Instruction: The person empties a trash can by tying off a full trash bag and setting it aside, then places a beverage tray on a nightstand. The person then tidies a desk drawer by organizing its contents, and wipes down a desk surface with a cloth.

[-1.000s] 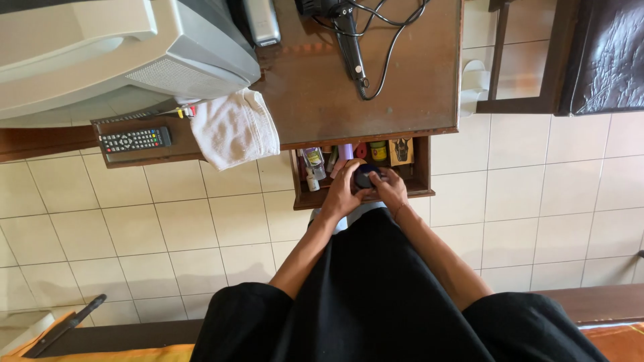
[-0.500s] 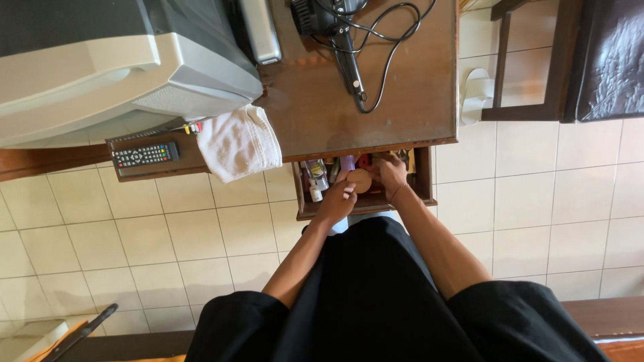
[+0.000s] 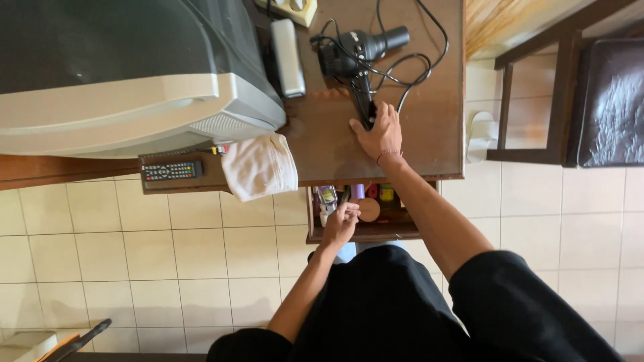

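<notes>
Since half a second ago the right hand (image 3: pixel 380 133) has left the open drawer (image 3: pixel 365 231) and reached up onto the desk (image 3: pixel 429 127), while the left hand (image 3: pixel 341 223) has stayed at the drawer.

Head view: the right hand lies fingers spread, palm down, on the handle end of the black hair dryer (image 3: pixel 359 57), which rests among its tangled cord (image 3: pixel 416 67) near the desk's back edge, right of the big television (image 3: pixel 127 74). The left hand's fingers are curled, seemingly pinching a slim dark item over the bottles; what exactly, I cannot tell. By my reading, the step in hand is taking hold of the dryer. Closing the fingers round its handle would come next, minding the cord's loops.
</notes>
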